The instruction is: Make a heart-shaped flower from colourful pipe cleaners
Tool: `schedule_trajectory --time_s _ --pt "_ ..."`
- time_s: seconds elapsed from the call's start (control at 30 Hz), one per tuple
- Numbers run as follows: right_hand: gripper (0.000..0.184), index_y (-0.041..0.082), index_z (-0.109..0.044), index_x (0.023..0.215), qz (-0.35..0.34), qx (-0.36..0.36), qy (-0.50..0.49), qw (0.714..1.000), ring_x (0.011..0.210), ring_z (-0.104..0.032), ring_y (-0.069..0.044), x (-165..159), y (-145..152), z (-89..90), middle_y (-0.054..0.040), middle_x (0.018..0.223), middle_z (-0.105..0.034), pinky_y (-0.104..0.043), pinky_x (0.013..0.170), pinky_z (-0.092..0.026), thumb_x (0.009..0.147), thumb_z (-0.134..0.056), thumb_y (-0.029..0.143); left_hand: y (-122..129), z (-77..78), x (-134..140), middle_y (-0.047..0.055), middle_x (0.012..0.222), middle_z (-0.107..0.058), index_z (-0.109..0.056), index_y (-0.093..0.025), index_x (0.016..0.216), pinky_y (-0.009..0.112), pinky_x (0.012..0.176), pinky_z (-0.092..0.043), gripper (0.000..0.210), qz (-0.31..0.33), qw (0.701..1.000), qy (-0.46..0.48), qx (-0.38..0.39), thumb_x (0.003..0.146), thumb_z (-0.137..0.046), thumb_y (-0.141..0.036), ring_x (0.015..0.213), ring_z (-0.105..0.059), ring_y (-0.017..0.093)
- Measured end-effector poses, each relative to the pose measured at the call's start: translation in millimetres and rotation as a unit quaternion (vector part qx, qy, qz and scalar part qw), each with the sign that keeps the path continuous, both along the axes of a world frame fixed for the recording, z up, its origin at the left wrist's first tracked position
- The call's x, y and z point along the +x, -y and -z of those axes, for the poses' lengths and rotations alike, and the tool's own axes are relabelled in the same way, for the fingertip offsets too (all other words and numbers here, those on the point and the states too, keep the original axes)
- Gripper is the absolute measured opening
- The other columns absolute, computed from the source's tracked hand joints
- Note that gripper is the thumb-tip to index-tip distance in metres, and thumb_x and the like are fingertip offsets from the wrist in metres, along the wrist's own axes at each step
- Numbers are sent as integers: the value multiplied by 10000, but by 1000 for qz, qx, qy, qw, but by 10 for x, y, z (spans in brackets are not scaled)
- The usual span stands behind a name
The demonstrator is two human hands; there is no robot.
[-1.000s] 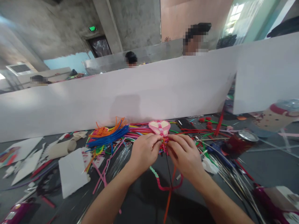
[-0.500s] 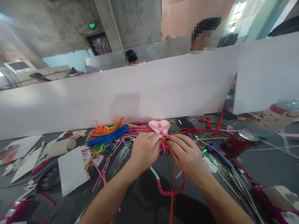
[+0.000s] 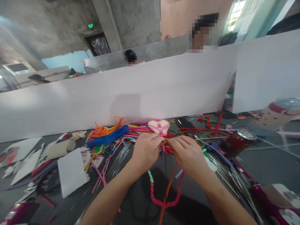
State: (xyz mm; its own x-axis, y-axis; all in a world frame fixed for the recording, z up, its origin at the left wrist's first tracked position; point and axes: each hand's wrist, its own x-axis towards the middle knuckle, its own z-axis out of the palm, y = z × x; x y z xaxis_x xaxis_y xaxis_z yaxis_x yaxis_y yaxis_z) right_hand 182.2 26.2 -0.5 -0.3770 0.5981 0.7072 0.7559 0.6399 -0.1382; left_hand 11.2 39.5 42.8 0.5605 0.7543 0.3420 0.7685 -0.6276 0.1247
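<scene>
A pink and cream heart shape (image 3: 158, 127) made of fuzzy pipe cleaner stands just above my fingertips. My left hand (image 3: 146, 153) is closed in a pinch at the heart's base, around the top of a thin dark stem (image 3: 165, 184). Opposite it, fingertips nearly touching, my right hand (image 3: 188, 153) pinches an orange pipe cleaner (image 3: 169, 184) whose loose end hangs down across the stem. The exact pinch point is partly hidden by the fingers. Below both hands, a twisted pink and green pipe-cleaner loop (image 3: 152, 193) curves over the dark table.
Orange and blue pipe cleaners (image 3: 109, 136) lie bundled left of the hands. A cardboard tube (image 3: 59, 149) and white card (image 3: 71, 170) are further left. A red can (image 3: 241, 142), metal wires (image 3: 232, 178) and a tumbler (image 3: 273, 117) stand or lie right. A white partition (image 3: 93, 103) runs behind.
The hanging end of the orange pipe cleaner has swung left, crossing the dark stem. Both hands stay pinched together below the heart, the right one slightly turned.
</scene>
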Motion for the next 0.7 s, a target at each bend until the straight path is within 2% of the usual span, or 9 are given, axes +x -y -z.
schedule_trajectory --time_s 0.23,0.43,0.7 --pt "219 175 -635 954 -4 -18 -45 999 856 -553 -199 -18 7 -12 -83 955 -652 -313 778 -457 887 -433 125 -22 45 -10 64 953 -704 -628 -197 1065 325 768 -448 254 4 1000 5 0 881 -453 -194 868 -627 201" --pt "184 186 -658 926 28 -1 -38 999 771 -551 -187 -58 37 -15 -67 847 -653 -315 734 -440 885 -482 155 -30 31 -43 59 909 -709 -658 -197 1002 312 759 -454 227 -1 1000 23 8 877 -469 -209 840 -634 190" --pt "165 169 -659 926 53 19 -18 998 766 -614 -177 -128 96 25 -61 858 -694 -285 718 -436 872 -505 152 0 51 -77 37 859 -715 -675 -212 913 295 714 -442 183 -45 997 64 13 865 -499 -227 791 -636 185"
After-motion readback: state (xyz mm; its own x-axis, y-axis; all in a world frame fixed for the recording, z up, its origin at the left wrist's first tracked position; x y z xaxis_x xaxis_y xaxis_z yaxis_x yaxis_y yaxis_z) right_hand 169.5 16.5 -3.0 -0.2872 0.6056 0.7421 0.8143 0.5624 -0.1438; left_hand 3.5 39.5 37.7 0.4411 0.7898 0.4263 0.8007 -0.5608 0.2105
